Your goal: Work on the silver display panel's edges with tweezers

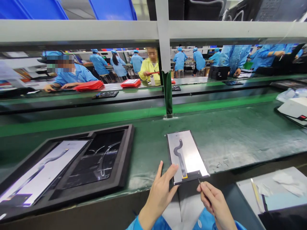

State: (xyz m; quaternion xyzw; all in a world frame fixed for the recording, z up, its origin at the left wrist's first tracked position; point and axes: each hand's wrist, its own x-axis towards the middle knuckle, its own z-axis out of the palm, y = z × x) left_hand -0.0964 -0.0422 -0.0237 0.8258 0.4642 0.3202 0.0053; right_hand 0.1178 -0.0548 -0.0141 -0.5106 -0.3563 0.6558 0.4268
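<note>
A flat display panel [192,151] with a silvery back and a dark curved ribbon cable [178,153] lies on the green bench, its near edge at the bench's front. My left hand [161,188] rests at the panel's lower left corner, fingers apart, with the fingertips touching its edge. In my right hand [213,199] a thin pointed tool [199,181] is pinched, its tip at the dark strip along the panel's lower edge. Part of the tool is hidden by the fingers.
A black foam tray [129,143] at the left holds another panel [51,164] and a dark glossy one. A grey post [165,57] rises behind the bench. White sheets lie at the right. People in blue work beyond a conveyor.
</note>
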